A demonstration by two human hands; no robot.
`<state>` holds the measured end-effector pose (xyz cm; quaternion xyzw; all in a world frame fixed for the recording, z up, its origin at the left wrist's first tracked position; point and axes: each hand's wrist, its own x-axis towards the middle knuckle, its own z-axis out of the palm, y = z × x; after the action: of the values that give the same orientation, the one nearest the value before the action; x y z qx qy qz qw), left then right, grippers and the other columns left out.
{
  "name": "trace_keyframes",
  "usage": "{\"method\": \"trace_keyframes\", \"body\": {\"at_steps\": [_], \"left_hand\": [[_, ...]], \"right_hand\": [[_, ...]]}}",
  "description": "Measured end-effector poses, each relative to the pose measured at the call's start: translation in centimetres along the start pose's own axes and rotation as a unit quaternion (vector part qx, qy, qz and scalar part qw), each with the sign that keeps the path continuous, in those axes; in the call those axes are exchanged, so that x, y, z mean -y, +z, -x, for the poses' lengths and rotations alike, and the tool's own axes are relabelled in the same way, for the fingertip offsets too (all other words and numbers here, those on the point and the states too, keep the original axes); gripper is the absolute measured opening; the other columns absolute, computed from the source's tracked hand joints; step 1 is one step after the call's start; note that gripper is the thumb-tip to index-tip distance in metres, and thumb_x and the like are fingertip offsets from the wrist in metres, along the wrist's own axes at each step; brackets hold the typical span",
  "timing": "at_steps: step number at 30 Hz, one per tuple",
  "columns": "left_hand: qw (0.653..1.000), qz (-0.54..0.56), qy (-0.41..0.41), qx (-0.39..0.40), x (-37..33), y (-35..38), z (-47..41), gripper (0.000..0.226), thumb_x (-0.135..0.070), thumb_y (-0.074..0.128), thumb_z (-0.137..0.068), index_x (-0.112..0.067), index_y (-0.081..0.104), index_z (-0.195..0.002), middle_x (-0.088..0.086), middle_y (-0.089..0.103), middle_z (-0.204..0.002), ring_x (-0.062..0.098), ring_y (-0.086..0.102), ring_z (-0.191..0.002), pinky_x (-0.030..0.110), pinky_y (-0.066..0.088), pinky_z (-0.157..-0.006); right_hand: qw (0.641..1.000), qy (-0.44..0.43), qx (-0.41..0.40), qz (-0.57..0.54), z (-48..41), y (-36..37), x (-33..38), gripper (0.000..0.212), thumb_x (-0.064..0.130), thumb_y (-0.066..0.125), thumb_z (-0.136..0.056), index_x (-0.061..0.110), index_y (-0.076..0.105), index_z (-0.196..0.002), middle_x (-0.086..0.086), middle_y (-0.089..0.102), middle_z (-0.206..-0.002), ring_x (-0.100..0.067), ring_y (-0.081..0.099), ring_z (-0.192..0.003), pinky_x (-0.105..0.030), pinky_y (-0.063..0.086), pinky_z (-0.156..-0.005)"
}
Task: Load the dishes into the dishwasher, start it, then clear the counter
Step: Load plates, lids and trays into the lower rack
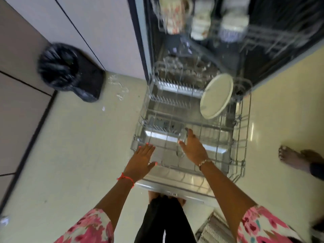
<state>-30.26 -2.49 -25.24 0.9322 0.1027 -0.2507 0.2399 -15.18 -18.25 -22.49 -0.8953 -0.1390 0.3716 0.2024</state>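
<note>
Right, pale floor [73, 155] fills most of the view, with flat cabinets [98, 23] along the left. Dishwasher [140, 41] is open top centre, its door [175, 188] folded down flat toward the person. Lower rack [245, 137] is pulled fully out over the door and mostly bare wire. Upper rack [263, 35] sits further in and is blurred, carrying several mugs [173, 14] and similar pale crockery; I can't tell the count. Black bin [59, 67] with a bag liner stands on the floor against the cabinets, well left of the dishwasher. 1 white plate [216, 96] stands tilted on edge at the far right of the lower rack, leaning toward the tub. Both forearms reach down from floral sleeves over the near half of the rack. Right hand [193, 149] is over the rack's middle, thumb and fingers wrapped onto a clear glass [180, 152], which sits edge-on just left of the palm and down among the tines; whether it rests on the rack, I can't tell. Left hand [142, 159] is flat, fingers straight and slightly spread, holding nothing, over the rack's near-left corner; contact with the rim is unclear. Striped mat [212, 230] shows bottom right beside the door. A 2nd person's bare foot [291, 157] is on the floor right of the rack. Red thread [126, 178] circles the left wrist, and a thin bracelet [204, 162] the right.
</note>
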Motion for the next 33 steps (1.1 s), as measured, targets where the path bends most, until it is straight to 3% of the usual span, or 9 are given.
{"method": "trace_keyframes", "body": {"at_steps": [2,5,10,11,13,16,18,23,33], "left_hand": [[1.0,-0.014,0.001,-0.027,-0.4,-4.9,2.3,0.08,-0.058,0.008,-0.094,-0.002,0.058,-0.122,0.013,0.06,-0.125,0.03,0.057,-0.116,0.045,0.048,-0.09],[0.997,-0.005,-0.025,-0.066,-0.8,-12.9,7.4,0.081,-0.061,0.018,-0.084,-0.003,0.047,-0.133,0.013,0.045,-0.14,0.031,0.041,-0.132,0.045,0.031,-0.108],[0.991,-0.033,-0.069,-0.112,3.4,-21.6,14.1,0.076,-0.06,0.011,-0.094,-0.009,0.062,-0.118,0.006,0.062,-0.123,0.025,0.057,-0.116,0.047,0.046,-0.091],[0.987,-0.044,-0.079,-0.131,3.9,-23.6,15.3,0.078,-0.061,0.009,-0.093,-0.01,0.06,-0.121,0.005,0.06,-0.127,0.023,0.054,-0.12,0.044,0.042,-0.097],[0.982,-0.01,-0.095,-0.165,6.5,-28.0,17.1,0.086,-0.069,0.009,-0.085,-0.01,0.043,-0.137,0.005,0.04,-0.145,0.021,0.032,-0.138,0.036,0.015,-0.114],[0.966,-0.017,-0.108,-0.234,12.2,-33.6,18.6,0.097,-0.072,0.006,-0.071,-0.013,0.022,-0.147,0.0,0.016,-0.155,0.016,0.005,-0.145,0.03,-0.006,-0.115],[0.958,-0.017,-0.118,-0.262,17.1,-37.6,19.5,0.099,-0.07,0.005,-0.068,-0.012,0.022,-0.147,0.001,0.015,-0.156,0.016,0.003,-0.145,0.03,-0.008,-0.115],[0.933,-0.037,-0.118,-0.339,28.2,-47.7,22.6,0.097,-0.068,0.008,-0.069,-0.01,0.028,-0.144,0.006,0.021,-0.154,0.021,0.009,-0.144,0.031,-0.009,-0.113],[0.892,-0.016,-0.174,-0.416,45.5,-61.5,21.1,0.1,-0.072,0.007,-0.068,-0.013,0.022,-0.147,0.001,0.016,-0.156,0.014,0.003,-0.145,0.033,-0.003,-0.116]], "right_hand": [[0.997,-0.038,0.02,0.065,2.4,-2.1,3.5,0.06,0.033,0.045,-0.096,0.001,0.021,-0.142,-0.022,0.043,-0.138,-0.034,0.049,-0.121,-0.038,0.043,-0.094],[0.985,-0.105,0.004,0.138,5.9,-5.3,10.5,0.059,0.038,0.041,-0.097,0.001,0.026,-0.141,-0.02,0.039,-0.142,-0.032,0.04,-0.13,-0.039,0.036,-0.105],[0.941,-0.253,-0.014,0.225,10.5,-8.1,24.1,0.062,0.04,0.033,-0.099,0.004,0.016,-0.146,-0.013,0.018,-0.154,-0.022,0.013,-0.144,-0.032,0.008,-0.117],[0.933,-0.271,-0.022,0.236,10.9,-8.3,26.5,0.062,0.042,0.031,-0.099,0.005,0.015,-0.147,-0.011,0.016,-0.155,-0.021,0.011,-0.144,-0.031,0.007,-0.117],[0.919,-0.303,-0.034,0.251,11.0,-8.4,32.1,0.07,0.054,0.019,-0.096,0.007,0.015,-0.148,-0.009,0.013,-0.156,-0.019,0.01,-0.145,-0.031,0.007,-0.117],[0.903,-0.342,-0.067,0.252,9.1,-7.6,39.9,0.122,0.078,-0.029,-0.062,0.005,0.021,-0.146,-0.01,0.017,-0.155,-0.021,0.017,-0.144,-0.033,0.016,-0.116],[0.891,-0.36,-0.122,0.248,7.8,-7.4,45.8,0.118,0.077,-0.022,-0.069,0.001,0.031,-0.142,-0.014,0.028,-0.151,-0.024,0.029,-0.14,-0.035,0.026,-0.112],[0.883,-0.372,-0.136,0.251,5.4,-7.5,59.8,0.064,0.045,0.029,-0.098,0.006,0.016,-0.147,-0.009,0.01,-0.157,-0.02,0.007,-0.145,-0.03,0.007,-0.117],[0.868,-0.402,-0.142,0.254,-4.5,-7.1,80.0,0.068,0.045,0.03,-0.098,0.004,0.01,-0.148,-0.01,0.005,-0.157,-0.019,0.002,-0.145,-0.031,0.003,-0.117]]}}
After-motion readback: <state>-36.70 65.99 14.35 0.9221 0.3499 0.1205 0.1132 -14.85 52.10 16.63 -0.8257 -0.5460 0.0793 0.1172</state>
